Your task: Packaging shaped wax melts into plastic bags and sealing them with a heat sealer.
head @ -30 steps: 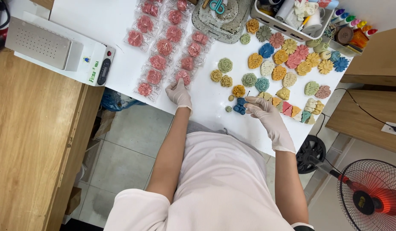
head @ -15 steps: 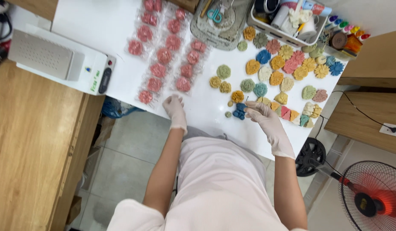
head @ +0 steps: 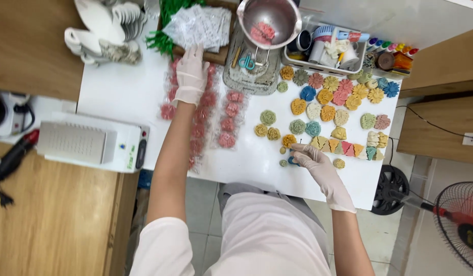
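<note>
Two hands at work, both gloved. Right hand (head: 318, 166) rests near the front of the white table (head: 119, 97), fingers curled down onto a small blue moulded piece (head: 293, 161) that is mostly hidden beneath them; I cannot tell whether I grip it or only press on it. Left hand (head: 191, 76) is stretched to the far side, palm down and fingers spread loosely, on the rows of pink pieces sealed in clear bags (head: 206, 115), just short of the stack of printed sachets (head: 198, 25).

Judgement: moulded pieces look small, light, rigid, with fine petal relief that could chip; best held by the rim, not the face. Bagged ones will be slippery film; pinch at a seam.

Room: loose coloured flowers (head: 339, 97) crowd just beyond the right hand. Table front edge is close under the right wrist. Open surface lies left of the bags, toward the white sealing machine (head: 91, 145).
</note>
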